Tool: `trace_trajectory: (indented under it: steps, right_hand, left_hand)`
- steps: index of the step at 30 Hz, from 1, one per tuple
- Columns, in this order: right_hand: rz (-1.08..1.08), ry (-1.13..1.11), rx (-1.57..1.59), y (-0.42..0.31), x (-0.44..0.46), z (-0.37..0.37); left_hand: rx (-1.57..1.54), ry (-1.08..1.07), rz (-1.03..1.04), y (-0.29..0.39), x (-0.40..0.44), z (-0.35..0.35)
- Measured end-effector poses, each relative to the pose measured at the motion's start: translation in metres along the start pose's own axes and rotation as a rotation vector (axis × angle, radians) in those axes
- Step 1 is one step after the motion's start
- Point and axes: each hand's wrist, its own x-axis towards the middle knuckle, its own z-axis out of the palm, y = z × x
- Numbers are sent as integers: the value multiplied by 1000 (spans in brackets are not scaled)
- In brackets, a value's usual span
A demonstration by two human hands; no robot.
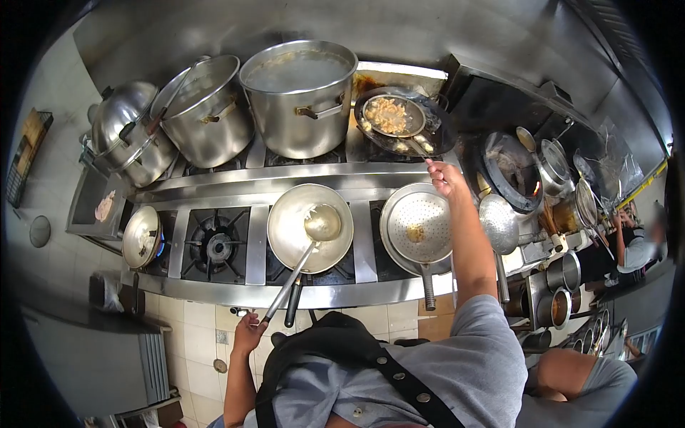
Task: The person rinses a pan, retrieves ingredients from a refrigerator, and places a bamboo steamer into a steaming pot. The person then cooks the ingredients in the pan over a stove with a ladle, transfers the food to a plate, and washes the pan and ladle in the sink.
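My left hand (pixel 247 333) is closed round the end of a long-handled ladle (pixel 287 285). The ladle's bowl rests inside a pale wok (pixel 280 214) on the front burner, with a little clear liquid around it. At the back row, my right hand (pixel 446 178) grips the handle of a round strainer (pixel 422 121). Browned, fried-looking pieces (pixel 387 114) lie in the strainer, which is over a dark wok (pixel 444 132). Pale pieces show in that wok beside the strainer. Under my right forearm sits a perforated pan (pixel 408 232) on another pan.
Two large open pots (pixel 296 118) (pixel 214 135) and a domed-lid pot (pixel 132 107) line the back left. A small pan (pixel 139 235) sits over a blue flame beside a bare burner (pixel 217 246). A skimmer (pixel 498 221) lies right of my arm. Another person (pixel 638 250) stands far right.
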Motion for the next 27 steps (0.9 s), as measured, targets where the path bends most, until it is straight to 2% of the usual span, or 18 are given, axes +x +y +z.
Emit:
trace_trajectory:
  steps: [6,11,23,27]
  right_hand:
    - [-100,144,-437,-28,-22,-8]
    - [-50,141,-474,-39,-31,-20]
    - [73,-92,-115,-16,-23,0]
    - [99,-91,71,-10,-18,6]
  left_hand:
    - [-6,12,-25,9,-8,-3]
    - [16,20,-54,28,-15,-7]
    - [40,10,-15,43,-9,-5]
    - [57,12,-2,36,-7,-4]
